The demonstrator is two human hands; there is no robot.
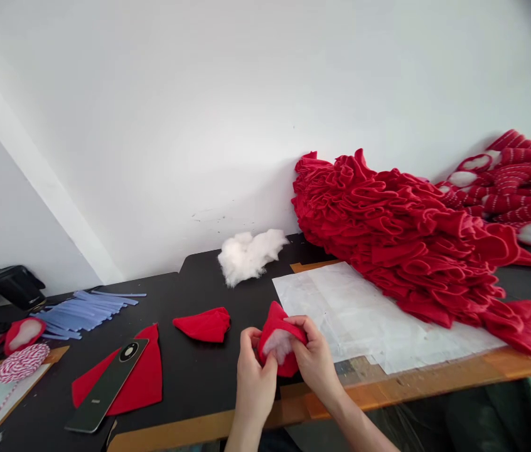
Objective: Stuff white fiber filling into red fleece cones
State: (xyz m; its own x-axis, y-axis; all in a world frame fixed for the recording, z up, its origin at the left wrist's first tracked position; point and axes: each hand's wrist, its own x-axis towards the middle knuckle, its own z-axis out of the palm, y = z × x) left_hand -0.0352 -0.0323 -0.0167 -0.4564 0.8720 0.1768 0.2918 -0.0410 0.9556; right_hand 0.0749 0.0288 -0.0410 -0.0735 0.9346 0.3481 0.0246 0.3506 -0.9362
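Landmark: the red felt cone (278, 320), held between both hands above the black worktop (199, 376), point away from the wearer, long axis running roughly front to back.

Left to right: well left of the cone, red-and-white twine (21, 363) and pale blue strips (84, 314). Nearer it, a flat red felt triangle (140, 376) under a black panel (105, 383), then a folded red felt piece (202, 324). Beyond the cone, loose white stuffing (249, 256).

At the cone: the left hand (256, 376) is nearer the white filling (277, 346) in its mouth, fingers closed narrow on the felt. The right hand (315, 361) grips the opposite edge — also narrow.

Right of the cone: a translucent plastic sheet (341, 314) and a heap of red felt pieces (402, 238) — striped stockings (520, 188) beyond.
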